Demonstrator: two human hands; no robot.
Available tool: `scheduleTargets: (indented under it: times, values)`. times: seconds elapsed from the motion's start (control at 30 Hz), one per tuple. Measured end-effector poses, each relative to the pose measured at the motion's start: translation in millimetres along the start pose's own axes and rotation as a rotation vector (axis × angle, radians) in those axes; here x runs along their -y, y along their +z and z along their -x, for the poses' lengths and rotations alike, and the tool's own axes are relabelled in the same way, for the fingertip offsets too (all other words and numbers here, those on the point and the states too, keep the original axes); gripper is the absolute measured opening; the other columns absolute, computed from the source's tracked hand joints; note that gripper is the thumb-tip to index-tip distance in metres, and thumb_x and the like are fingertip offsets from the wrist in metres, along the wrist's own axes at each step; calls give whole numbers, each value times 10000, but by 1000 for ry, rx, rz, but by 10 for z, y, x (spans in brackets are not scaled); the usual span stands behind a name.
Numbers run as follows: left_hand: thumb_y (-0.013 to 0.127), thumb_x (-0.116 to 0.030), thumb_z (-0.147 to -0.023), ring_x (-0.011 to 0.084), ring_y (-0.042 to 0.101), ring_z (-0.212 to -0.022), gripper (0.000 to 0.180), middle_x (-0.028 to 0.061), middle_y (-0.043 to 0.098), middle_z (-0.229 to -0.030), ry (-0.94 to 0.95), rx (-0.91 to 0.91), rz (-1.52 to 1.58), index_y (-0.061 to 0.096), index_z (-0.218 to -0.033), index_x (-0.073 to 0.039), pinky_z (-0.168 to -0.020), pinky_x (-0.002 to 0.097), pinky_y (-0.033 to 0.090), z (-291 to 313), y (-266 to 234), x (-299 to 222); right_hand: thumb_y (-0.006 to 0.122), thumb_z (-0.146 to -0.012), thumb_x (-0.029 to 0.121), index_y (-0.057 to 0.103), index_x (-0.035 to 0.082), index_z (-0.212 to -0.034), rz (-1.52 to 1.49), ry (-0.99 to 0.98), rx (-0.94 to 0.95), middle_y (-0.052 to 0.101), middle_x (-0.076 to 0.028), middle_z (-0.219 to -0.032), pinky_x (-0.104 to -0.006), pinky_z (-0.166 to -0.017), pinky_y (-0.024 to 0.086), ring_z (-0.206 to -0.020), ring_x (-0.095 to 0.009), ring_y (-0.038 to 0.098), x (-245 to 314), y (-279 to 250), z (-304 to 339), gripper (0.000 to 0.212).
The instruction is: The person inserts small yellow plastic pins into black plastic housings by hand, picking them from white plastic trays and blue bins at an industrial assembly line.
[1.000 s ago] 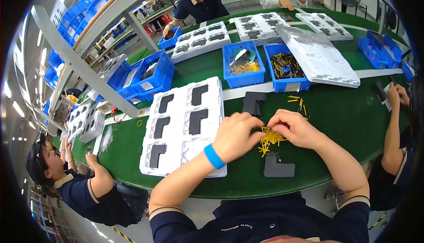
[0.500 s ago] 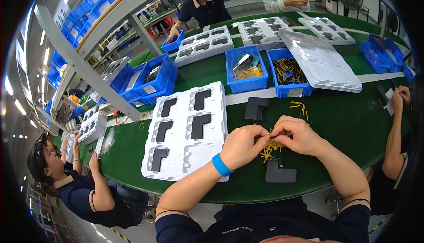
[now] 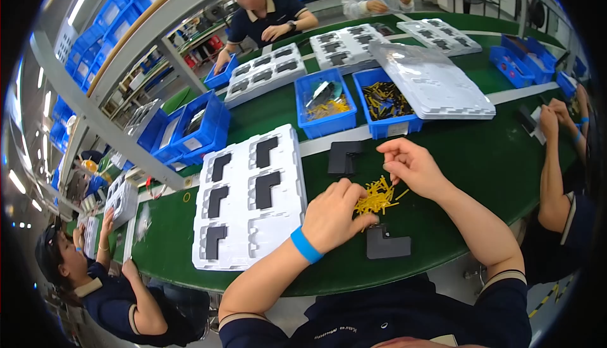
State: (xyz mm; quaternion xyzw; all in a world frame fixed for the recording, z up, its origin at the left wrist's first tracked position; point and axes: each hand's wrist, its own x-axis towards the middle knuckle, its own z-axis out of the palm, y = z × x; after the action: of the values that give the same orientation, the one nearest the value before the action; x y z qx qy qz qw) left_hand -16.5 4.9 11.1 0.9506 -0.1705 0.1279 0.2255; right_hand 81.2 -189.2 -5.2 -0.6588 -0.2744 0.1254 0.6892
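Observation:
My left hand [image 3: 336, 216], with a blue band on its wrist, is open beside a heap of yellow strips [image 3: 378, 196]. Its thumb reaches toward the upper end of a black L-shaped piece [image 3: 387, 244] lying near the table's front edge. Above and right of the heap is my right hand [image 3: 414, 167], its fingers loosely bent and apart from the thumb; I make out nothing held there. Another black L-shaped piece [image 3: 341, 158] lies farther back. To the left, a white molded tray [image 3: 291, 221] holds several such black pieces.
Blue bins [image 3: 325, 120] with yellow and black strips stand behind my hands. A stack of white trays [image 3: 449, 92] leans over the right bin [image 3: 387, 126]. A metal post [image 3: 120, 117] rises at left. Co-workers sit around the green table [image 3: 468, 190].
My hands, fingertips together over the yellow heap before, have parted. The left has come down beside the heap and its fingers have spread; the right has lifted away. The whole view has shifted slightly.

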Motion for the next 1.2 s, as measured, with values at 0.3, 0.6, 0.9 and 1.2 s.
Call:
scheduleTargets:
  times: [0.3,0.6,0.9,1.2]
  values:
    - [826,-405,-543,266,541,-885,539,74,520,-913,238,279,-45,619,-947,-116,-720,364,442,126,-107,-179,581,-829,14,617,14,-943,425,-307,168,534,-88,-913,-303,-762,454,-864,-220,560,-120,35,-42,119]
    - [777,-66,-672,200,596,-805,387,67,596,-890,0,342,462,511,-953,-50,-729,308,471,47,-57,-164,618,-834,60,585,22,-930,352,-179,155,545,-31,-783,-266,-620,456,-690,-113,544,-65,-20,11,108]
    - [555,-18,-888,142,631,-767,198,97,612,-907,-441,-26,1133,437,-1047,-15,-610,245,544,41,-57,-110,614,-875,67,572,-11,-999,-135,172,191,617,-49,-814,-231,-595,512,-661,-83,599,48,107,39,153]
    - [626,-76,-870,131,647,-725,205,116,655,-833,-491,-46,924,466,-945,29,-548,243,543,-61,40,-74,607,-868,44,593,-18,-956,-129,198,63,632,-55,-749,-220,-573,496,-617,-76,591,134,220,90,109]
